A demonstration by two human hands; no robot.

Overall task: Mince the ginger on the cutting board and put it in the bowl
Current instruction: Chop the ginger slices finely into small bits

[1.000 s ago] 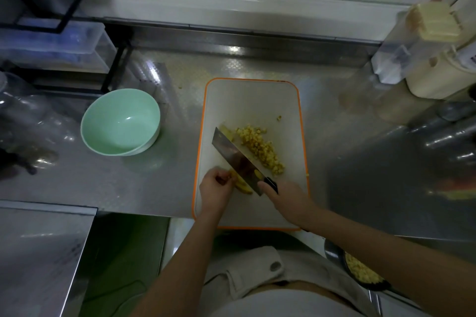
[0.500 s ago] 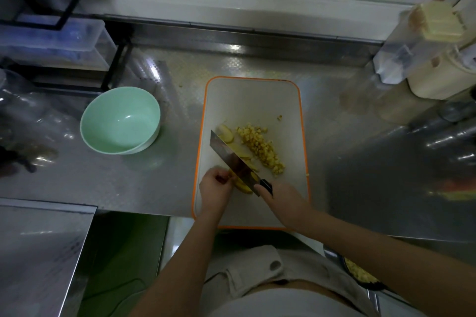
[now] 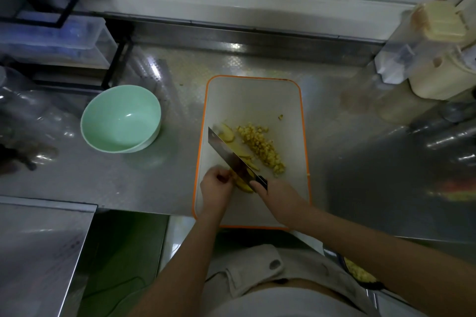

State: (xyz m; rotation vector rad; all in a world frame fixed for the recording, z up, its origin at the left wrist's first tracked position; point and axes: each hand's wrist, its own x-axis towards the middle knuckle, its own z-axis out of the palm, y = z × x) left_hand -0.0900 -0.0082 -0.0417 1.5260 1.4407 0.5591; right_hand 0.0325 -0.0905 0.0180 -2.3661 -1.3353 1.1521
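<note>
R hand (image 3: 280, 198) clamped on knife (image 3: 226, 152) handle, blade shifted slightly toward L hand (image 3: 216, 185) pinching ginger slices (image 3: 243, 186) just beside it; mincing still midway, bowl (image 3: 121, 118) empty.

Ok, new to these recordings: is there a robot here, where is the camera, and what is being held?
No robot: these are a person's two bare hands, filmed by one wide-angle camera worn on the head, looking down. On the counter lies an orange-rimmed cutting board with a pile of diced ginger and some ginger slices. The right hand grips a knife, blade angled across the board; the left hand, fingers curled, holds slices beside the blade. An empty green bowl stands left of the board.
</note>
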